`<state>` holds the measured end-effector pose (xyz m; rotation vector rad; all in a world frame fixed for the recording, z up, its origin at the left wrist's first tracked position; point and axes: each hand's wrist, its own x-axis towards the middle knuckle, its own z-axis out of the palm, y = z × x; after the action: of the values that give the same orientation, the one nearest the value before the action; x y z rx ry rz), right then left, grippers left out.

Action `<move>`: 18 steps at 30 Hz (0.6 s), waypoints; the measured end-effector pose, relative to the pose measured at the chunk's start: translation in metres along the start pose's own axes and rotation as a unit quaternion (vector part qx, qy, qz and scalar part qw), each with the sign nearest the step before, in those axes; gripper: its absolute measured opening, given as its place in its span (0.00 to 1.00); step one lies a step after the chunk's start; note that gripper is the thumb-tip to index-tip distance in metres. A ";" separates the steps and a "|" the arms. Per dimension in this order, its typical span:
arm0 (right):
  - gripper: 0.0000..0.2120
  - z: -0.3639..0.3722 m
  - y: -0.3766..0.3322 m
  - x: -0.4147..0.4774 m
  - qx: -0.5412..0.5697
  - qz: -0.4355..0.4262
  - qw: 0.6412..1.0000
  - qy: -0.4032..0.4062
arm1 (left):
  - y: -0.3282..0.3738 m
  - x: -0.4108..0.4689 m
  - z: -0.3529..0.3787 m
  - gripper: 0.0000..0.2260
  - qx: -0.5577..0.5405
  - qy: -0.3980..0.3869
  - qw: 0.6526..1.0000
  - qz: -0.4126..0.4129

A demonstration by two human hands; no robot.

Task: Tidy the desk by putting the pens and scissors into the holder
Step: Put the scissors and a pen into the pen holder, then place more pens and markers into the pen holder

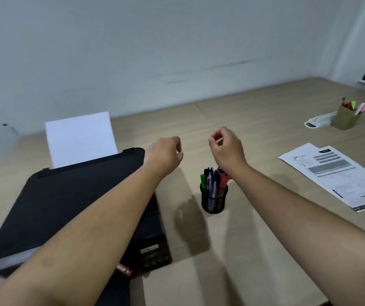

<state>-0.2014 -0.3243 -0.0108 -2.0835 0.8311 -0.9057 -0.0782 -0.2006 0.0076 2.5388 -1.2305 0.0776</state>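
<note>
Black wire-mesh cylindrical pen holder [213, 200] stood upright beside the black printer [66, 208], pens and red-handled scissors [223, 178] inside. My right hand [228, 149], nearer, hovered just beyond it; left hand [165, 154] flanked. Both were loosely curled, holding nothing.

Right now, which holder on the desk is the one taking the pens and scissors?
Start at the black printer; just right of it stands the black mesh holder, below the raised hands. Unlike the tan holder far right, it is round, dark and see-through.
</note>
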 end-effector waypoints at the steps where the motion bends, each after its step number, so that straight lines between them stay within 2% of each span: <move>1: 0.05 0.006 -0.023 -0.009 0.032 -0.012 0.999 -0.023 | -0.010 -0.012 -0.017 0.03 -0.002 0.017 1.000 -0.008; 4: 0.09 0.032 -0.078 -0.053 0.141 -0.015 0.980 -0.138 | -0.048 -0.055 -0.055 0.03 -0.007 0.077 0.996 -0.040; 7: 0.12 0.073 -0.116 -0.116 0.160 -0.031 0.951 -0.262 | -0.103 -0.121 -0.077 0.05 -0.009 0.082 0.992 -0.095; 10: 0.12 0.115 -0.141 -0.182 0.116 -0.065 0.923 -0.361 | -0.159 -0.196 -0.081 0.06 0.001 0.053 0.987 -0.149; 13: 0.12 0.152 -0.144 -0.233 0.053 -0.060 0.896 -0.438 | -0.198 -0.253 -0.059 0.06 0.021 -0.001 0.985 -0.171; 15: 0.11 0.173 -0.133 -0.252 -0.027 -0.066 0.894 -0.442 | -0.213 -0.279 -0.038 0.04 0.016 -0.058 0.982 -0.180; 17: 0.05 0.184 -0.118 -0.262 -0.122 -0.071 0.894 -0.426 | -0.221 -0.297 -0.017 0.07 0.006 -0.099 0.980 -0.170; 18: 0.10 0.188 -0.108 -0.265 -0.168 -0.079 0.887 -0.422 | -0.224 -0.304 -0.007 0.11 0.009 -0.122 0.981 -0.153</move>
<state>-0.1681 0.0018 -0.1092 -2.5332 0.3510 0.1492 -0.0952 0.1609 -0.1000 2.7829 -0.9042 -0.3027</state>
